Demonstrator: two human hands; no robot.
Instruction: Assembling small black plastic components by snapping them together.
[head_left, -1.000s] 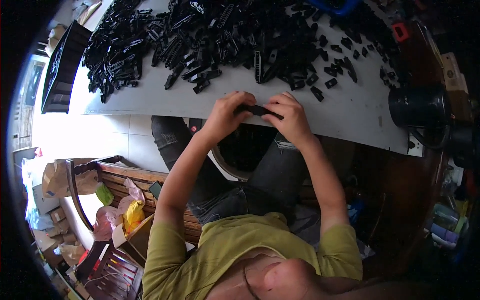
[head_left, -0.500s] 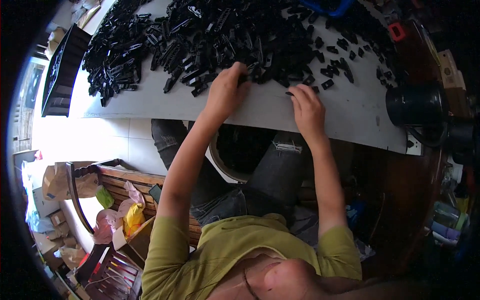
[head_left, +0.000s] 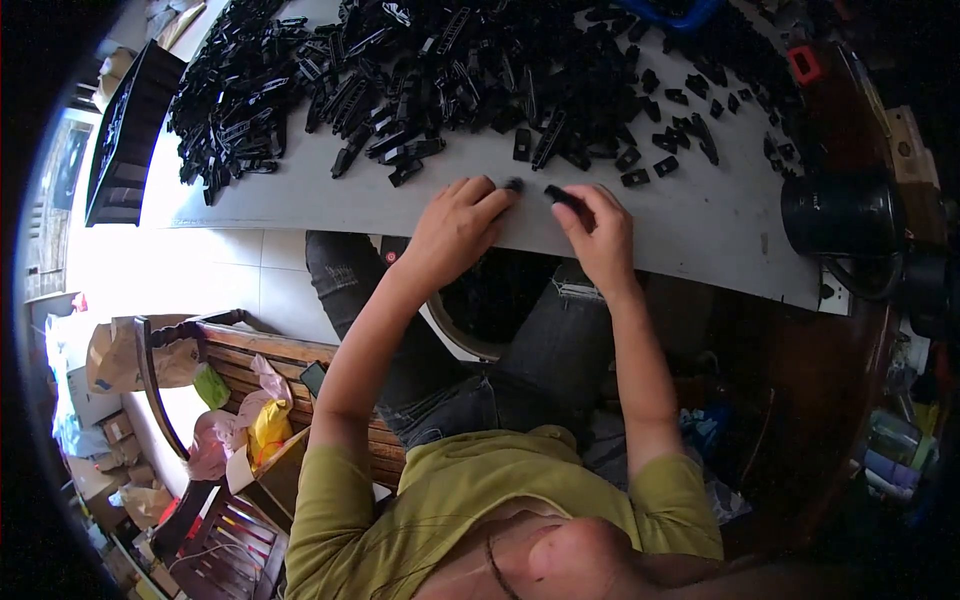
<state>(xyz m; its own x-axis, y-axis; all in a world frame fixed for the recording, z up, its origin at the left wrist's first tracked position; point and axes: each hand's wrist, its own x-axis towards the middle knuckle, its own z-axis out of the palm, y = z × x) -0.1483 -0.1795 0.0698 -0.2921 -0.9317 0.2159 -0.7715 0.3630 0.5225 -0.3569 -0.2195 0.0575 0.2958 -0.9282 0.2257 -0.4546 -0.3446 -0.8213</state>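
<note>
Above the near edge of the grey table (head_left: 330, 205), my left hand (head_left: 455, 225) pinches a small black plastic part (head_left: 514, 185) between thumb and forefinger. Close by on the right, my right hand (head_left: 602, 240) grips another black plastic part (head_left: 562, 195), longer and narrow. The two parts point toward each other with a small gap between them. Just beyond my hands spreads a large pile of black plastic parts (head_left: 390, 80). Several loose small black pieces (head_left: 665, 165) lie right of the pile.
A black ribbed crate (head_left: 130, 140) stands at the table's left end. On the right is a black cylindrical object (head_left: 840, 212), with a red piece (head_left: 803, 64) beyond it. A blue rim (head_left: 690, 18) shows at the far edge. Below, a wooden bench (head_left: 270, 350) holds bags and a box.
My left hand has drawn back from the pile toward me with a black part. My right hand has come slightly left and lifted a part. Both hands are now nearer each other.
</note>
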